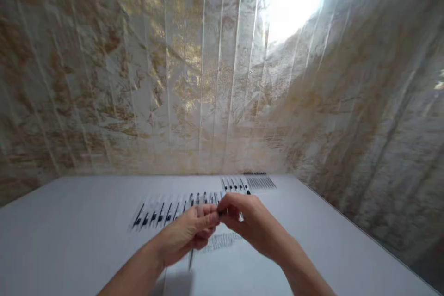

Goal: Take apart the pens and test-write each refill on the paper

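My left hand (189, 233) and my right hand (251, 217) meet at the fingertips above the white table. Both are closed in a pinch. Between the right thumb and forefinger shows a small dark piece (219, 213), too blurred to name. A thin, pointed, pen-like rod (191, 259) sticks out below my left hand, and its upper part is hidden by the fingers. Just behind the hands lies a row of slim, clear-and-black pen-like pieces (160, 212). Many small grey parts (222, 241) are spread below the right fingers, partly covered.
On the white table (86, 240), more pen-like pieces (235, 184) lie farther back. Beside them is a tight group of thin dark rods (262, 182), with a line of small black parts (255, 173) behind. Crinkled, shiny sheeting (180, 78) rises beyond the table, with a bright light showing through.
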### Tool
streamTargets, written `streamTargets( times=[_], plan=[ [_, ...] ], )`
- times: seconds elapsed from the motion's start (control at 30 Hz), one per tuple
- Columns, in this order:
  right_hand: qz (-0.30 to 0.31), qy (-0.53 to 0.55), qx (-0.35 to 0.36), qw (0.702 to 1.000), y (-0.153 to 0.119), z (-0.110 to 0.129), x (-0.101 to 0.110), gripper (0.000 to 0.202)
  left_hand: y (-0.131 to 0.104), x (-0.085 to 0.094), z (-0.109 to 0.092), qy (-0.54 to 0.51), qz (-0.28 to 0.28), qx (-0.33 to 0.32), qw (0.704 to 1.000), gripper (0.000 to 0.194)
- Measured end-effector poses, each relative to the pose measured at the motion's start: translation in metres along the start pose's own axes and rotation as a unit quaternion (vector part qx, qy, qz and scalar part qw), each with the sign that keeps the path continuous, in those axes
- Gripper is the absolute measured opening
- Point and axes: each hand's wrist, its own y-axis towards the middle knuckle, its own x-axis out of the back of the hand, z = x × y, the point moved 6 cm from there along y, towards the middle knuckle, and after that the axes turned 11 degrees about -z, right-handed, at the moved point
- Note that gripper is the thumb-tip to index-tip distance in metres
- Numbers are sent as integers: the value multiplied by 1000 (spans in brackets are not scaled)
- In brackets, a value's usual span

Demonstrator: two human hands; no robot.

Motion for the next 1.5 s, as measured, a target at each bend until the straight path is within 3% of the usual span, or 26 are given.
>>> streamTargets(
  times=[0.23, 0.53, 0.9, 1.27, 1.4, 1.5],
  plan=[
    [-47, 109, -17, 993, 4, -17, 15, 9, 6, 3, 13, 101, -52, 6, 993, 37],
    [-21, 76, -19, 997, 3, -9, 4, 17, 1, -4, 10, 174, -50, -1, 983, 22],
    [41, 78, -21, 996, -1, -8, -4, 15, -1, -7, 9, 232, -9, -9, 973, 20],
    [111, -124, 46, 985, -8, 3, -20, 15, 6, 3, 23, 273, -20, -17, 962, 28],
    [92, -152, 57, 982, -8, 2, -24, 10, 2, -4, 21, 248, 16, 8, 969, 23],
    [61, -204, 44, 976, -6, -3, -30, 23, 2, -8, 20, 243, 17, 4, 970, 22]
  ],
)
